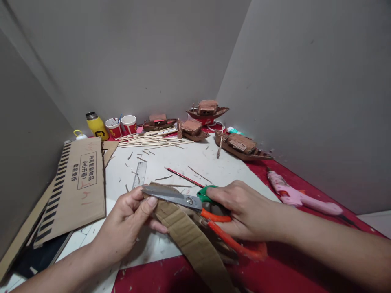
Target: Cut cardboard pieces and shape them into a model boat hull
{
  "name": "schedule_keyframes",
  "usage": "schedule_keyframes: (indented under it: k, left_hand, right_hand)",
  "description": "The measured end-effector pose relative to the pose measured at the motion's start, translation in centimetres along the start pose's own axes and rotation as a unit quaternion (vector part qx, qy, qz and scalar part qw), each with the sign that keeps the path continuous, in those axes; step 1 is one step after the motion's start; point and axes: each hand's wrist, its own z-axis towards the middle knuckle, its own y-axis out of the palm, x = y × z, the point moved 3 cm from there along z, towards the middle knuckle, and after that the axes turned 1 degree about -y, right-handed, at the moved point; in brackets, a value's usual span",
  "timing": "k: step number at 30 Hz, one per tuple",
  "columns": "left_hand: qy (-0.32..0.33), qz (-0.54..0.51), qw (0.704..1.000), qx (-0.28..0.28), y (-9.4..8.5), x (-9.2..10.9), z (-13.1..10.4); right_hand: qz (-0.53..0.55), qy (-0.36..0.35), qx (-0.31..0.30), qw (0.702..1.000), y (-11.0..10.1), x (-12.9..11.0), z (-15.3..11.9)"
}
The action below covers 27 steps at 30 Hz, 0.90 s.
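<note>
My left hand point(131, 217) pinches one end of a curved brown cardboard strip point(194, 244) between thumb and fingers. The strip curves down toward the lower edge of the view. In my right hand point(244, 211) is a pair of scissors point(171, 195) with green and orange handles. Their blades point left along the strip's upper end, with the tips close to my left thumb and fingers. Part of the lower handle loop hangs below my right hand. Beyond the scissors lie a red pencil point(183, 176) and a clear ruler point(139, 175).
Several small cardboard boats point(241, 146) stand toward the back. Thin wooden sticks point(152, 139), paper cups point(128, 124) and a yellow bottle point(96, 126) are at the back left. A pink glue gun point(293, 193) lies right; large cardboard pieces point(76, 183) lie left. Cardboard scraps dot the white sheet point(122, 162).
</note>
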Motion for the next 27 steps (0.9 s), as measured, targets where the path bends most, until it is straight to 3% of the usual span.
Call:
schedule_keyframes:
  k: [9,15,20,27]
  left_hand:
    - [-0.006,-0.005,1.0,-0.02,-0.3,-0.6,0.5]
    - [-0.006,-0.017,1.0,-0.025,-0.4,-0.3,0.5]
    - [-0.01,-0.033,0.999,-0.024,-0.9,-0.1,0.7]
    - [0.004,-0.056,0.997,0.052,-1.7,0.3,1.2]
  right_hand:
    - [-0.03,0.0,0.016,0.999,0.2,0.5,-0.3]
    - [0.003,0.096,0.028,0.995,-0.7,1.3,-0.3]
    - [-0.005,0.107,-0.016,0.994,-1.1,1.0,-0.4]
    - [0.03,0.12,-0.01,0.992,-0.8,1.2,-1.2]
